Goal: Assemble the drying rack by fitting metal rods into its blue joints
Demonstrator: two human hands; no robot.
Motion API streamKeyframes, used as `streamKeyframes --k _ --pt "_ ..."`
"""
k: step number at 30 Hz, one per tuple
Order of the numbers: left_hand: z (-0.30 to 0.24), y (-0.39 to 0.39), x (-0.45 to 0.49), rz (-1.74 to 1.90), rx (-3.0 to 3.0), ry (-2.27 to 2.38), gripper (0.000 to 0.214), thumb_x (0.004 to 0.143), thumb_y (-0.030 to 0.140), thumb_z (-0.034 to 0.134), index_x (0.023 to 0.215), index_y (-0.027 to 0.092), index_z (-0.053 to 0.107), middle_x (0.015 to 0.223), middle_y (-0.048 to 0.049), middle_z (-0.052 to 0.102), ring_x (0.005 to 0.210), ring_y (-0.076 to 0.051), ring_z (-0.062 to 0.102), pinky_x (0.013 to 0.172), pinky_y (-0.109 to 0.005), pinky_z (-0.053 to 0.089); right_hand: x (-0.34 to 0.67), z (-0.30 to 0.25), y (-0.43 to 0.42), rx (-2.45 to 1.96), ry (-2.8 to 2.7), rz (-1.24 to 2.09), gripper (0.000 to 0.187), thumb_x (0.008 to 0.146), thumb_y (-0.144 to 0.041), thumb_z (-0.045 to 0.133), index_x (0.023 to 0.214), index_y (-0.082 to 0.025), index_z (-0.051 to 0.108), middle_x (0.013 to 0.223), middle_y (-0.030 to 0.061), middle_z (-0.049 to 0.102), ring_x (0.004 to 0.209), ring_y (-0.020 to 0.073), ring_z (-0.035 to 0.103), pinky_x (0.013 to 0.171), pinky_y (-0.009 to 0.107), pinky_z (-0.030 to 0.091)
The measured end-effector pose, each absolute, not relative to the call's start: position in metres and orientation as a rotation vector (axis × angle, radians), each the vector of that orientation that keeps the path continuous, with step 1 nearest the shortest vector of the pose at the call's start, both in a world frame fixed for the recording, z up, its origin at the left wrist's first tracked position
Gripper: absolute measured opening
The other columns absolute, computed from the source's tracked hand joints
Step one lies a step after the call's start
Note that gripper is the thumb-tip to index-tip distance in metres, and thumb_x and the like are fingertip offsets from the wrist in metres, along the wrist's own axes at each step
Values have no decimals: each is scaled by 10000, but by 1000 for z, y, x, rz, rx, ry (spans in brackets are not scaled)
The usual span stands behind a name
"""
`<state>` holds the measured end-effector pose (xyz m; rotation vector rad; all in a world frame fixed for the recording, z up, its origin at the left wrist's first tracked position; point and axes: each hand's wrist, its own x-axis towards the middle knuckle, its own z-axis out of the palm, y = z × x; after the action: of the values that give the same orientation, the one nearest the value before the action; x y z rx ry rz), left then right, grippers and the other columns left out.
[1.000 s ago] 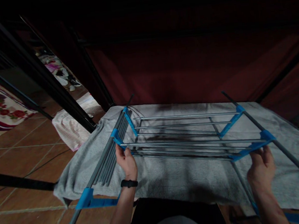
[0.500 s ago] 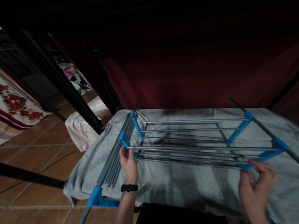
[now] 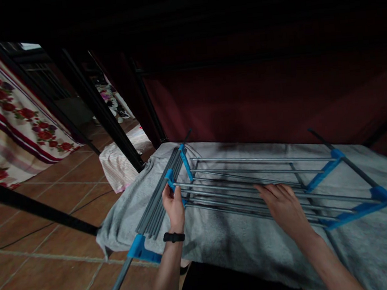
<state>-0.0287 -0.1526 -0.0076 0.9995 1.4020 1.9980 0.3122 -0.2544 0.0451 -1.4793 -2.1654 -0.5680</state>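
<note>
A rack of grey metal rods and blue plastic brackets lies on the grey-blanketed bed. My left hand [image 3: 174,208], with a black band at the wrist, pinches the left end of a long rod [image 3: 217,189] at a blue bracket [image 3: 169,177]. Farther right, my right hand [image 3: 283,207] lies across the front rods, fingers together and curled over them; its fingertips are partly hidden. A right-hand blue bracket [image 3: 358,212] carries the rods' other ends. Several loose rods [image 3: 157,211] are bundled along the left side pole, beside my left hand.
The grey blanket [image 3: 235,238] covers the bed beneath the rack. Black bed posts [image 3: 109,111] rise at the left, and a dark red cloth [image 3: 244,104] hangs behind. A striped cloth [image 3: 119,167] droops nearby. On the tiled floor [image 3: 60,215] runs a thin cable [image 3: 80,209].
My right hand has moved left from the right-hand bracket onto the middle of the front rods. My left hand stays at the rod's left end. The view has shifted slightly left.
</note>
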Motion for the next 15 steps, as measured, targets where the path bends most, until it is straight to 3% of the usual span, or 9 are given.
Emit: streamKeyframes --k 5,15 --pt "7 -149 -28 1990 1140 1384 335 902 381 671 1144 154 722 1175 -121 742 1155 -257 666 1107 -398 460 316 49 -252 -1461 -2147 -558 352 1029 -186 499 1339 -195 664 1029 89 710 931 228 634 900 374 426" --pt "7 -155 -22 2008 1260 1485 436 977 487 588 1250 157 674 1246 -131 705 1201 -252 633 1117 -371 435 314 51 -254 -1463 -2121 -583 335 1055 -211 481 1332 -178 666 1003 79 711 899 217 629 866 369 411"
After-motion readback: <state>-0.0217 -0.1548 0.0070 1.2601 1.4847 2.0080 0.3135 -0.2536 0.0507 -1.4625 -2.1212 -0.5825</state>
